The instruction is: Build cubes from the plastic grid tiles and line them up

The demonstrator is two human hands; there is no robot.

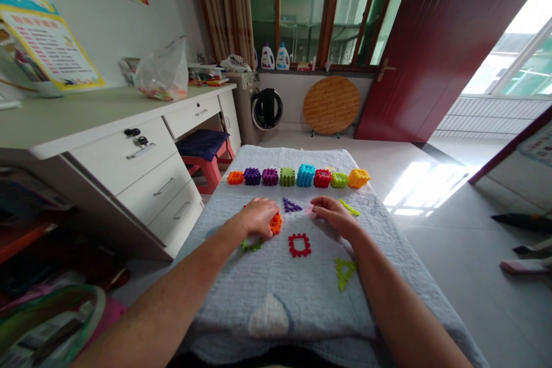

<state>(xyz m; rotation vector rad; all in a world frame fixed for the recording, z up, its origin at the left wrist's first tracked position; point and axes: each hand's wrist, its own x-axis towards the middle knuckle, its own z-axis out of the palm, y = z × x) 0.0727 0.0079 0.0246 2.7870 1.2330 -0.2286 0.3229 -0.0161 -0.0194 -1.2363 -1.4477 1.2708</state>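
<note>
Row of eight stacks along the far side of the bench, one colour each: orange (235, 177), dark purple (252, 176), purple (269, 177), green (287, 176), blue (306, 176), red (322, 178), lime (339, 180), yellow (359, 178). Looks grouped by colour, likely lined up there to leave the near cloth (269, 276) for loose pieces. Left hand (260, 217) is curled closed over an orange block (276, 224), palm down; that grip probably holds its layers together. Right hand (332, 214) is nearly closed, thumb and fingertips at a pale pink piece (309, 211); pinched or only touched, can't tell. Purple triangle (291, 205) lies between the hands, red square (292, 246) nearer the person, also between. Green piece (251, 248) partly under left hand. Lime strip (349, 207) just beyond right hand, lime triangle (338, 273) beside right forearm.
</note>
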